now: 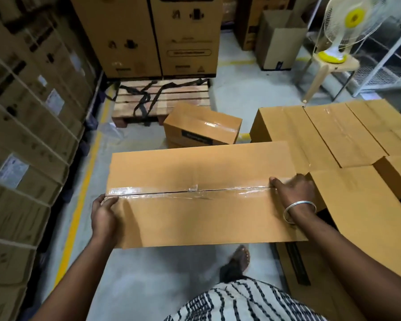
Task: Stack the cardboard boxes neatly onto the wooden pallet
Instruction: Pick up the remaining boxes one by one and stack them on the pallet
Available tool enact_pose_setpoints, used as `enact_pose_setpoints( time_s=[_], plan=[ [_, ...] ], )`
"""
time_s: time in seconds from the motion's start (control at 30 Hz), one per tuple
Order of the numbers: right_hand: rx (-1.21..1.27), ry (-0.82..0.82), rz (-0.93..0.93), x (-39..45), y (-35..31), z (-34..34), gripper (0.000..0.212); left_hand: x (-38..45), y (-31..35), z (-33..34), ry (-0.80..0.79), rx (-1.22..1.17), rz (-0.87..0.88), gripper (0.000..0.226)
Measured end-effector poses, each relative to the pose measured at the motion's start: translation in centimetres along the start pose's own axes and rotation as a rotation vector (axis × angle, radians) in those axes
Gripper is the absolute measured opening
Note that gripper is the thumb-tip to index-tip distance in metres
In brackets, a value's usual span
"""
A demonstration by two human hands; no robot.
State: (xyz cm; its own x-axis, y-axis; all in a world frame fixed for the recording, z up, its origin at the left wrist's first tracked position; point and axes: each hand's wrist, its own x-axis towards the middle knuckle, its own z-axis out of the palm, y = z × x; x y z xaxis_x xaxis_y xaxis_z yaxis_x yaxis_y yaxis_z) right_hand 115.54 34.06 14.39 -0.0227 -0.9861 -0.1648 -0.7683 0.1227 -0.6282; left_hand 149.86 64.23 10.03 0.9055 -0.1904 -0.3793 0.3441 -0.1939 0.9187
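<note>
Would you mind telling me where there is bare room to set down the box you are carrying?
The pallet has bare slats right of the black straps. Bare floor runs between the yellow line and the small box. To the right it is crowded with a stack of boxes. Left hand and right hand grip the carried box.

Both arms reach forward, bare to the wrist. The left hand (103,216) grips the left end of a box (199,195), thumb on top. The right hand (292,189) grips the right end, fingers curled over the edge, a silver bangle (299,210) on its wrist.
</note>
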Motion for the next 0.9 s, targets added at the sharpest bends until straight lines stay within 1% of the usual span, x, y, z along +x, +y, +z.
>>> enact_pose_setpoints(
  time_s=[0.1, 0.2, 0.3, 0.37, 0.47, 0.57, 0.77, 0.83, 0.9],
  plan=[
    [0.005, -0.014, 0.031, 4.4, -1.1, -0.2, 0.071, 2.4, 2.9, 5.1, -0.002, 0.056, 0.019, 0.048],
    [0.029, -0.034, 0.071, 8.6, -2.2, -0.5, 0.070, 4.7, 5.7, 9.8, 0.004, 0.060, -0.021, 0.051],
    [0.070, -0.048, 0.097, 13.1, -3.3, -1.1, 0.066, 6.1, 8.3, 15.2, -0.008, 0.105, 0.028, 0.047],
    [0.091, -0.053, 0.106, 15.8, -3.9, -1.4, 0.070, 6.8, 9.6, 18.2, 0.002, 0.137, 0.083, 0.045],
    [0.131, -0.035, 0.132, 19.2, -4.7, -2.0, 0.071, 8.6, 10.9, 22.1, 0.029, 0.197, 0.101, 0.041],
    [0.157, -0.007, 0.157, 21.9, -5.4, -2.1, 0.071, 10.2, 12.6, 25.7, 0.017, 0.270, 0.114, 0.043],
    [0.170, 0.041, 0.214, 25.9, -6.5, -1.0, 0.072, 17.1, 14.2, 32.9, -0.117, 0.348, 0.097, 0.041],
    [0.172, 0.069, 0.241, 27.2, -7.1, -0.3, 0.071, 19.9, 14.5, 36.0, -0.180, 0.368, 0.096, 0.037],
    [0.181, 0.094, 0.292, 28.5, -7.7, 0.5, 0.072, 21.5, 15.6, 39.4, -0.256, 0.376, 0.102, 0.038]
  ],
)
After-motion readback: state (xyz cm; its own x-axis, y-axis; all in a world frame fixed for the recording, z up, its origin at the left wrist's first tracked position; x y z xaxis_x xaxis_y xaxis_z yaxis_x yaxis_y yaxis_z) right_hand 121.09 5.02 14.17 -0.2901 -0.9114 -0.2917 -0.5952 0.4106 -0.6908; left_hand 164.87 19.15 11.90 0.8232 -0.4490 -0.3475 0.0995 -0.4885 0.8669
